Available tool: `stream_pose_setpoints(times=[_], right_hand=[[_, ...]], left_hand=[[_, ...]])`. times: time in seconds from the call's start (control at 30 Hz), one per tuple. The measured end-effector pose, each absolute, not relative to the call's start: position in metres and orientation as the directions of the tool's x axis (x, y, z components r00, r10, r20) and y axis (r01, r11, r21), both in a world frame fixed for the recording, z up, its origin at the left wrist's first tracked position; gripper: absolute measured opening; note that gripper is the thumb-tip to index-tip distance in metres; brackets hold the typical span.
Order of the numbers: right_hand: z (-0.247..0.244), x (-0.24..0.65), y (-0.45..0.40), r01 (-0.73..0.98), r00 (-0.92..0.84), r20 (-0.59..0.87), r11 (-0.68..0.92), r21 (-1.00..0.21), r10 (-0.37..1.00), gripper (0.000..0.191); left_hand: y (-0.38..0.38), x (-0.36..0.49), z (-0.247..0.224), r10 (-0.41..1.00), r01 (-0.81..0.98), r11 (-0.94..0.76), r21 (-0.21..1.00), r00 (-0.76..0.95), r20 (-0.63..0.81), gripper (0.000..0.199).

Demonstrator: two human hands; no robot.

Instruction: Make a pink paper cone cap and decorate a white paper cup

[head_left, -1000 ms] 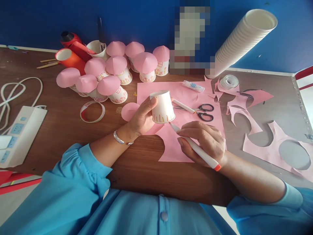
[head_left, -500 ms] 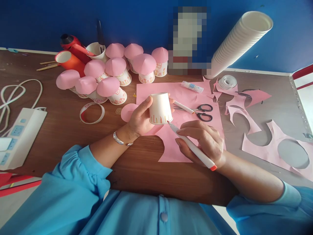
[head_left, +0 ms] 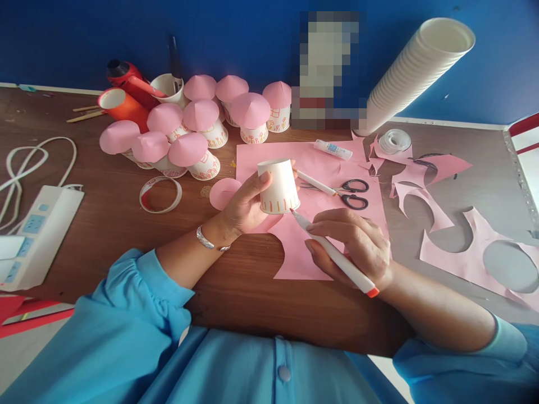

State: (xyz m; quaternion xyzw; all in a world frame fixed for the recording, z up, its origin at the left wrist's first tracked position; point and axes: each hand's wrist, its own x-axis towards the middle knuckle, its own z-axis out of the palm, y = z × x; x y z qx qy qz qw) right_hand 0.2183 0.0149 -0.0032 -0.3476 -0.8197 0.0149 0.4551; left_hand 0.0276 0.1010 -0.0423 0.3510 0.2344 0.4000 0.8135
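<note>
Moderately bright, softly lit, seemingly from right of upturned white paper cup with short coloured strokes (head_left: pixel 278 182). Bleached greyish by pale sheen far right of cup, across brown wood-grain tabletop (head_left: pixel 105 241); darkest below cup, in soft-edged shadow near tabletop's front edge. Deep and dim above cup, toward top of smooth blue wall (head_left: pixel 252 33). Glinting slightly on curved silver bracelet (head_left: pixel 205 238), below-left of cup. Masked by coarse pixel blocks above-right of cup. Stretched wide at lower corners, across light-blue cloth sleeves (head_left: pixel 126 331). Fairly crisp around cup.
</note>
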Motion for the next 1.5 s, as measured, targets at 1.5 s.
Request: stream_pose_setpoints(times=[1.5], right_hand=[[-0.003,0.2209,0.0191,0.558,-0.282,0.678,0.691,-0.459,0.679,0.016]], left_hand=[[0.1013,0.0315,-0.04,0.745,-0.446,0.45,0.774,0.665,-0.05,0.043]])
